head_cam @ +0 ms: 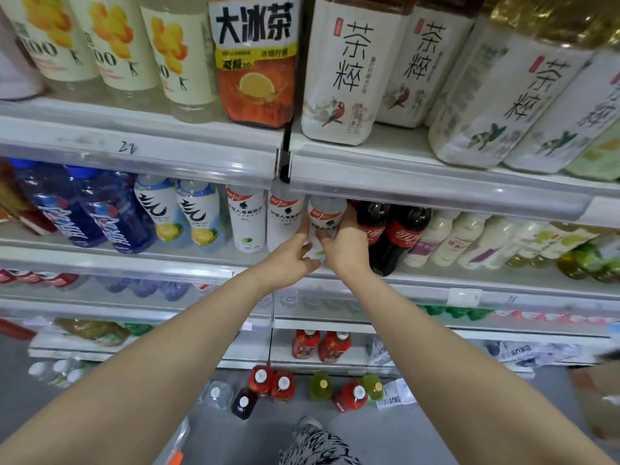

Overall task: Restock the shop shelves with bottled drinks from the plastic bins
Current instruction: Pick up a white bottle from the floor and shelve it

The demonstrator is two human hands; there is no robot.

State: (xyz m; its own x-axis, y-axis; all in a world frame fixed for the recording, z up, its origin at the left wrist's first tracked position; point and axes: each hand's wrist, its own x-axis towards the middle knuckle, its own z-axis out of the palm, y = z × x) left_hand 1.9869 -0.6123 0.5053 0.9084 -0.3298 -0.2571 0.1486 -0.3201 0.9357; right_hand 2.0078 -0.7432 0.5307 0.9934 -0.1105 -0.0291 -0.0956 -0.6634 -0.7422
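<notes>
Bottle [327,214] btm — behind L hand [290,260], R hand [347,250]

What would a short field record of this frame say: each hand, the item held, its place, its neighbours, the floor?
left hand: grips the white-labelled bottle from its left side
right hand: grips the same bottle from its right side
place: front of the middle shelf; base hidden by the hands
left neighbours: matching bottles
right neighbours: cola bottles
floor: loose bottles, red, green and dark, standing below the shelves
</notes>
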